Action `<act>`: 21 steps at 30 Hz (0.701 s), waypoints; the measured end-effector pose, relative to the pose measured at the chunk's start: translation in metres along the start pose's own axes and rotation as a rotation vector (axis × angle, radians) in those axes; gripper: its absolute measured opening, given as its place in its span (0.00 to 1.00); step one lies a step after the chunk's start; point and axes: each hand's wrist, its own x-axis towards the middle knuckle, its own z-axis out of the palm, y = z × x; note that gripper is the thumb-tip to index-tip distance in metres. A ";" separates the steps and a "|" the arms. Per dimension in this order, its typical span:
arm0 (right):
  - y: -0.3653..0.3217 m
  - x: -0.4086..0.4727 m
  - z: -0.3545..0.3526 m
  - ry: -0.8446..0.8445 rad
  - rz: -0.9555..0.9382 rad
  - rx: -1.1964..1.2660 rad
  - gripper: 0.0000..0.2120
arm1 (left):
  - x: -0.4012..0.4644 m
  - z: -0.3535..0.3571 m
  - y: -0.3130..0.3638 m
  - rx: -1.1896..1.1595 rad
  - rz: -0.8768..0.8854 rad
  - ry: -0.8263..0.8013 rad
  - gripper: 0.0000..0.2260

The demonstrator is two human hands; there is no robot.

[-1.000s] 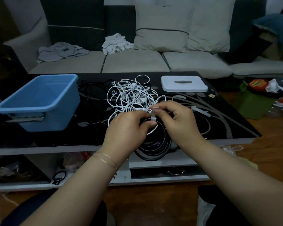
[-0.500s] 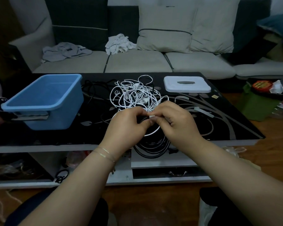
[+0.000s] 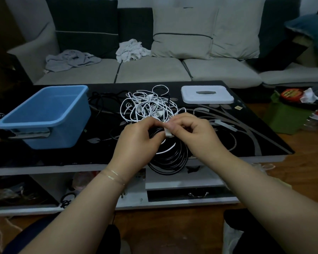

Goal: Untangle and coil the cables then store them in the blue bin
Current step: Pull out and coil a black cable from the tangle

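Both forearms reach forward and converge at the middle. The left hand [image 3: 139, 138] has its back to the camera, fingers curled inward toward the right hand [image 3: 192, 132]. The right hand's fingers [image 3: 174, 127] are bent, tips pinched together against the left hand's. A thin bracelet [image 3: 112, 176] circles the left wrist.

We are seeing the bin [image 3: 44, 114] sitting on the table [image 3: 246, 142] at the left, the tangled cables [image 3: 147, 107] lying in the middle, the lid [image 3: 206, 94] lying at the right, the sofa [image 3: 154, 70] standing behind.
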 end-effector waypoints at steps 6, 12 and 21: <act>0.000 0.002 -0.006 -0.105 0.180 -0.016 0.05 | -0.003 0.001 0.001 0.133 0.112 -0.009 0.06; -0.004 0.000 -0.009 -0.274 0.221 -0.358 0.11 | -0.003 0.003 0.005 0.200 0.176 -0.071 0.09; -0.005 0.000 -0.008 -0.461 0.225 -0.553 0.16 | 0.000 0.002 0.004 0.224 0.141 -0.226 0.11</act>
